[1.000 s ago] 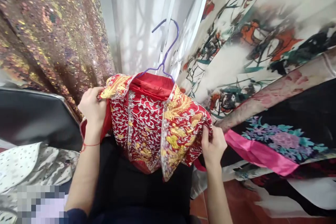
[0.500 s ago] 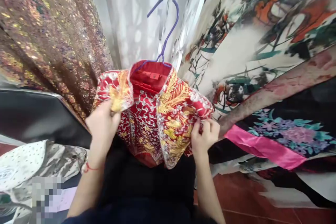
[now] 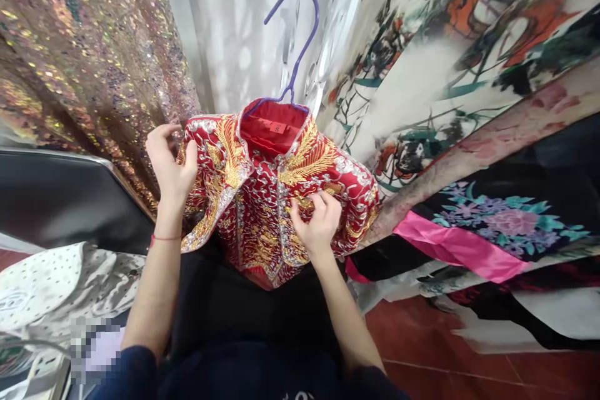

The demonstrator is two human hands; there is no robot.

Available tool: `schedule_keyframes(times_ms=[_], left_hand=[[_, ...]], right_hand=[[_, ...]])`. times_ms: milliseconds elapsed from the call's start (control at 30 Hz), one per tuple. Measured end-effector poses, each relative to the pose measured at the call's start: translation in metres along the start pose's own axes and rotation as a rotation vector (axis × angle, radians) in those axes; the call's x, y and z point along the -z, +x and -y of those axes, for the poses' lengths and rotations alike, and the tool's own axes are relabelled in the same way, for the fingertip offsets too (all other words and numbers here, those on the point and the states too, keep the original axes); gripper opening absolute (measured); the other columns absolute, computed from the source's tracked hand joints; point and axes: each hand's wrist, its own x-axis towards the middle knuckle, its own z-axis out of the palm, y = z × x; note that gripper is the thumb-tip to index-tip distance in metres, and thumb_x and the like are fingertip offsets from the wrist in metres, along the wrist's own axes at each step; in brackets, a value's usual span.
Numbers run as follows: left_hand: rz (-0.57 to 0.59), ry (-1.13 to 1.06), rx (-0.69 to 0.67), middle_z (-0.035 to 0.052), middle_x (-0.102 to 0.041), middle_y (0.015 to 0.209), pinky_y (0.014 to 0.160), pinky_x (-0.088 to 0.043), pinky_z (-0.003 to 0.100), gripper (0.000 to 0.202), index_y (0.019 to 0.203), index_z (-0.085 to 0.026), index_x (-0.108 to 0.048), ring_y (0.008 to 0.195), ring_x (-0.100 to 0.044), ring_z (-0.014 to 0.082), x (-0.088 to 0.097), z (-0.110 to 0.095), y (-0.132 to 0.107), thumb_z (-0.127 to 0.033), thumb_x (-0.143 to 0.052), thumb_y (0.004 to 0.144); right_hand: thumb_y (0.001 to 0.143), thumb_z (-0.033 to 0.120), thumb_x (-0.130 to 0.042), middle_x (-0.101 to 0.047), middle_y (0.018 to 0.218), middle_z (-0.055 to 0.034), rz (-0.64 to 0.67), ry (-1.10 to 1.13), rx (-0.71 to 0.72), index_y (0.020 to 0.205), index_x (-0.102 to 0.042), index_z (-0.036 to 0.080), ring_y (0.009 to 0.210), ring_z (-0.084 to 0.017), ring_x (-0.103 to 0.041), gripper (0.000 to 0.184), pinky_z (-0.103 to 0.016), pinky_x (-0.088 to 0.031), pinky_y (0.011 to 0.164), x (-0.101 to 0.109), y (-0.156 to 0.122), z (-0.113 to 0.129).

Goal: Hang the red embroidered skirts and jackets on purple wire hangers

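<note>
A red jacket (image 3: 260,197) with gold and silver embroidery hangs in front of me on a purple wire hanger (image 3: 313,19). Its stand-up collar is open on a red lining with a small label (image 3: 278,129). At the shoulder and sleeve on the left is my left hand (image 3: 169,162), thumb and fingers apart; part of its fingertips is hidden by the sleeve. My right hand (image 3: 319,222) rests on the right front panel, fingers bent and pinching the embroidered cloth by the front edge. The left front panel stands folded outward.
Sequined fabric (image 3: 107,44) drapes at the upper left, above a black chair back (image 3: 60,200). Polka-dot cloth (image 3: 42,281) lies at the lower left. Printed garments (image 3: 445,75) and a pink ribbon (image 3: 459,247) hang at the right, over a red tiled floor (image 3: 422,350).
My left hand has let go of the left front panel and moved up to the shoulder. My right hand has shifted left from near the sleeve onto the right panel, which now lies flatter.
</note>
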Motion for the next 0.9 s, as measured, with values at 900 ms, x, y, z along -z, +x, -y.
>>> schedule_keyframes(times_ms=[900], left_hand=[[0.074, 0.129, -0.078, 0.0194, -0.057, 0.134, 0.113, -0.039, 0.048, 0.058, 0.137, -0.016, -0.048, 0.129, -0.054, 0.0320, -0.016, -0.020, -0.009, -0.047, -0.062, 0.089]], right_hand=[[0.098, 0.043, -0.055, -0.059, 0.135, -0.0106, 0.138, 0.060, 0.155, 0.098, -0.068, 0.027, 0.129, -0.029, -0.052, 0.020, -0.055, -0.041, 0.104, -0.045, 0.112, -0.040]])
